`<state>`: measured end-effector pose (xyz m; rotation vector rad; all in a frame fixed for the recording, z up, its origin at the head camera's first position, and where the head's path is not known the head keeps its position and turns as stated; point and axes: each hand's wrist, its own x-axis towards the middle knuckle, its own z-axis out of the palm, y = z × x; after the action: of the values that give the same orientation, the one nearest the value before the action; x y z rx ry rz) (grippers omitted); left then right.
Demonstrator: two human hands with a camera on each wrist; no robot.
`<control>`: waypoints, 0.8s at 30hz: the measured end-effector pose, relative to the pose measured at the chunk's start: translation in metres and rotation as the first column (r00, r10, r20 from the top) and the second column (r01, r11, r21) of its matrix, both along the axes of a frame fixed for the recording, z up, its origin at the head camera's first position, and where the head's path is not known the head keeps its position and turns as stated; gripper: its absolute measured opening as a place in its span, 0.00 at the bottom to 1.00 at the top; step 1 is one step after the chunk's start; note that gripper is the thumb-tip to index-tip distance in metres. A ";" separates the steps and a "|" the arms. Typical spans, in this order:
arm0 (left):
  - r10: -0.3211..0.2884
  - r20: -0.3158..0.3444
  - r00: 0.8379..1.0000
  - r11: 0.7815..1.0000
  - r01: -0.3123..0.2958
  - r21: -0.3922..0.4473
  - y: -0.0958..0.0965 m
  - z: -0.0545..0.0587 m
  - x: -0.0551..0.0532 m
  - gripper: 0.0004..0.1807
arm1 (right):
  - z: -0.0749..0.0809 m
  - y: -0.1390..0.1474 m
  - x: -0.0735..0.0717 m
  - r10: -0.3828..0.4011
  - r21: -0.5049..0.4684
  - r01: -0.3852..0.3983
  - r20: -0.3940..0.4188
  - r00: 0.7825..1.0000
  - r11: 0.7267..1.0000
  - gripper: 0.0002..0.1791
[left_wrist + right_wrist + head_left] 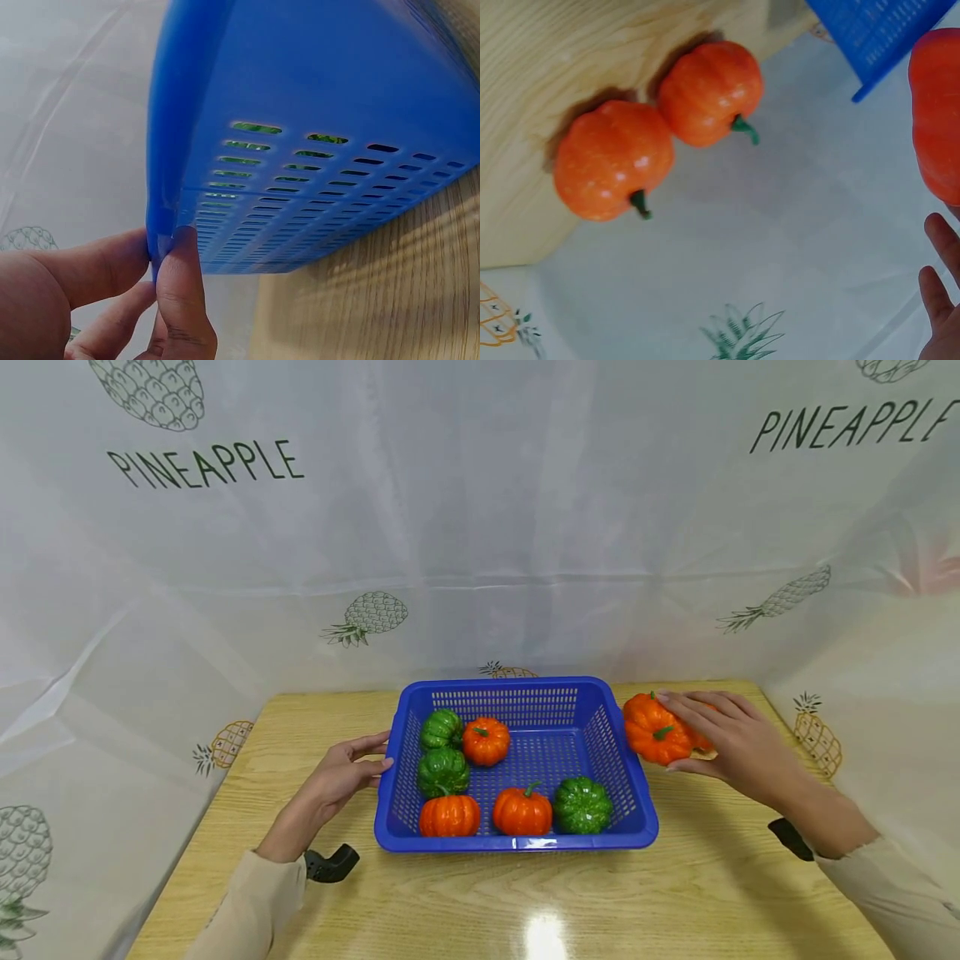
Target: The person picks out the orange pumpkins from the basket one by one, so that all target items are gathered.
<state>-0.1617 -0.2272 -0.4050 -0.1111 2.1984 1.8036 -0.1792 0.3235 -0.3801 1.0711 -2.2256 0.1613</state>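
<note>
My left hand point(337, 781) pinches the left rim of a blue plastic basket point(592, 842), thumb and fingers on either side of the edge point(161, 150) in the left wrist view. Inside the basket sit three green pumpkins point(582, 806) and three orange ones point(522, 812), small and glossy. Just outside the right wall, my right hand point(738, 739) grips another orange pumpkin point(660, 739) between thumb and fingers. That pumpkin point(937, 116) is cut off at the right edge of the right wrist view. Two more orange pumpkins point(615, 161) rest on the table, partly hidden behind the hand in the head view.
The wooden table point(450, 902) ends at a white sheet point(517, 527) printed with pineapples, which hangs behind and at both sides. Black wrist-worn pieces point(330, 864) show beside both wrists.
</note>
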 end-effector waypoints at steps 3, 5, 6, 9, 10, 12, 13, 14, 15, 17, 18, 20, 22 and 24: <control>0.002 0.000 1.000 1.000 -0.002 0.003 0.000 0.000 0.000 0.32 | -0.002 0.007 0.003 -0.034 0.000 0.034 0.018 0.999 0.999 0.50; 0.002 0.001 1.000 1.000 -0.002 0.004 0.000 0.000 0.000 0.32 | -0.005 0.012 0.004 -0.053 -0.002 0.053 0.035 0.998 0.999 0.50; 0.003 0.002 1.000 1.000 -0.003 0.004 0.000 0.000 0.001 0.32 | -0.007 0.015 0.004 -0.061 -0.004 0.061 0.041 0.997 0.998 0.51; 0.005 0.003 1.000 1.000 -0.005 0.004 0.001 0.000 0.001 0.32 | -0.014 0.022 0.004 -0.083 -0.015 0.084 0.055 0.995 0.996 0.51; 0.006 0.002 1.000 1.000 -0.006 0.004 0.001 0.000 0.001 0.32 | -0.016 0.024 0.004 -0.091 -0.018 0.092 0.058 0.994 0.996 0.51; 0.008 0.002 1.000 1.000 -0.008 0.003 0.001 0.001 0.001 0.32 | -0.022 0.028 0.004 -0.105 -0.019 0.106 0.054 0.993 0.994 0.51; 0.008 0.001 1.000 1.000 -0.008 0.002 0.001 0.001 0.001 0.32 | -0.025 0.030 0.004 -0.110 -0.019 0.111 0.055 0.992 0.994 0.51; 0.008 0.000 1.000 1.000 -0.008 0.001 0.001 0.001 0.001 0.32 | -0.028 0.031 0.005 -0.114 -0.018 0.116 0.058 0.992 0.993 0.52; 0.008 -0.001 1.000 1.000 -0.008 0.000 0.001 0.001 0.001 0.32 | -0.031 0.032 0.005 -0.121 -0.017 0.122 0.061 0.991 0.992 0.52; 0.009 -0.001 1.000 1.000 -0.009 -0.001 0.001 0.001 0.001 0.32 | -0.037 0.034 0.006 -0.128 -0.014 0.129 0.066 0.990 0.992 0.52; 0.009 -0.002 1.000 1.000 -0.009 -0.001 0.001 0.001 0.002 0.32 | -0.040 0.034 0.006 -0.133 -0.015 0.134 0.073 0.988 0.991 0.53; 0.008 -0.002 1.000 1.000 -0.008 -0.002 0.001 0.001 0.002 0.32 | -0.045 0.035 0.007 -0.139 -0.015 0.141 0.089 0.986 0.990 0.53; 0.008 -0.002 1.000 1.000 -0.008 -0.001 0.001 0.001 0.002 0.32 | -0.050 0.035 0.008 -0.145 -0.013 0.147 0.101 0.984 0.989 0.53; 0.007 -0.002 1.000 1.000 -0.007 0.001 0.001 0.001 0.002 0.32 | -0.053 0.035 0.008 -0.149 -0.008 0.150 0.113 0.982 0.989 0.52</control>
<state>-0.1601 -0.2263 -0.4043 -0.1167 2.2013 1.8094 -0.1710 0.3581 -0.4333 0.9014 -2.3914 0.1782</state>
